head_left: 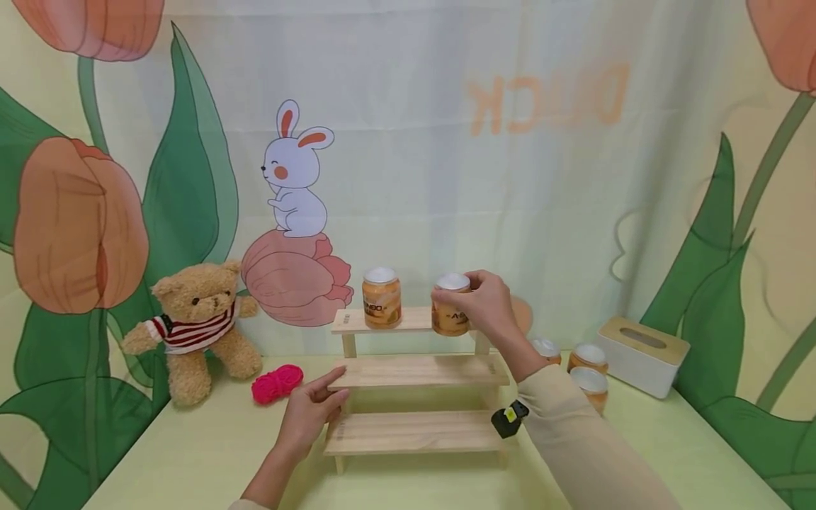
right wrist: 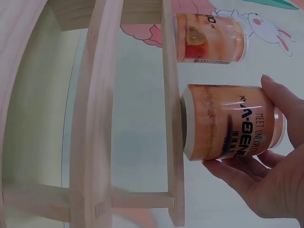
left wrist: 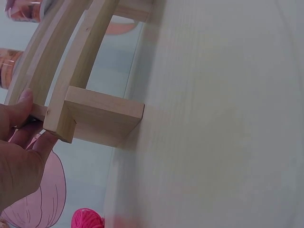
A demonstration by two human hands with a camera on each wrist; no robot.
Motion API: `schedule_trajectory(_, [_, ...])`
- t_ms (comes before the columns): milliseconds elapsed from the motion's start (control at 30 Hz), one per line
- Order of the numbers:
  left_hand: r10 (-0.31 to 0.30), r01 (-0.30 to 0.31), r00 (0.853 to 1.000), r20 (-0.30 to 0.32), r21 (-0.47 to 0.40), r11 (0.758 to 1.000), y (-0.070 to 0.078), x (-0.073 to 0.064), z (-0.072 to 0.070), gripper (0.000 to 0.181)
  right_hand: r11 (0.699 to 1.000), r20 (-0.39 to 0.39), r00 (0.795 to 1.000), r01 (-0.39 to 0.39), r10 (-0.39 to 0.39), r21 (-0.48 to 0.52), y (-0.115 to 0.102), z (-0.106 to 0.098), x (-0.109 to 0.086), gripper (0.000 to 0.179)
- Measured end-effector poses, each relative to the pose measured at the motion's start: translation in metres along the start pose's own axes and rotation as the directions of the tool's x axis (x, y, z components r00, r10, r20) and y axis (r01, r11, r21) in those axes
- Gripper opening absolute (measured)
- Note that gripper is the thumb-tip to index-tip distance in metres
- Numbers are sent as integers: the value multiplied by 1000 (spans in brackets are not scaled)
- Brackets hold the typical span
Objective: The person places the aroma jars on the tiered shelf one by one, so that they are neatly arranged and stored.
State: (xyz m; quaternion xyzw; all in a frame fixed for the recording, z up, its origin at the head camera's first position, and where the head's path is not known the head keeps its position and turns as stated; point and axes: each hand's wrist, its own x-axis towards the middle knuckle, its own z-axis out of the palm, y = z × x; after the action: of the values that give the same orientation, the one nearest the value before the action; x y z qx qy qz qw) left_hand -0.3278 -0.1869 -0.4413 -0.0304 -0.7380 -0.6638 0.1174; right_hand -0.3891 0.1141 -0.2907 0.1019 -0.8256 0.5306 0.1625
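Note:
A three-tier wooden shelf [head_left: 417, 433] stands on the table. My right hand [head_left: 489, 306] grips an orange can [right wrist: 223, 123] with a silver top, thumb on one side and fingers on the other. Its base is right at the top tier, near the right end. Another orange can [head_left: 382, 301] stands upright on the same tier, to the left. At the left end of the middle tier, my left hand [head_left: 307, 414] holds the board's edge, thumb above and fingers [left wrist: 45, 145] below.
Several more cans [head_left: 589, 382] stand on the table, right of the shelf, beside a white tissue box [head_left: 647, 361] with a wooden lid. Left of the shelf lie a pink yarn skein [head_left: 277, 384] and a seated teddy bear [head_left: 197, 333]. A printed curtain [head_left: 408, 177] hangs behind.

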Motion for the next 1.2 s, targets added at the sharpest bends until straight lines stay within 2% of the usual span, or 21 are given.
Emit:
schedule_trajectory(333, [-3, 3, 1000, -3, 2, 1000, 1, 1, 0, 48, 996, -64, 997, 30, -36, -84, 0, 13, 14, 72])
schedule_trajectory(700, [8, -8, 1000, 11, -18, 1000, 2, -2, 0, 47, 996, -97, 995, -11, 3, -83, 1, 20, 19, 79])
schedule_trajectory(1200, [6, -6, 1000, 1, -4, 1000, 0, 0, 0, 46, 996, -106, 994, -5, -5, -93, 3, 21, 19, 82])
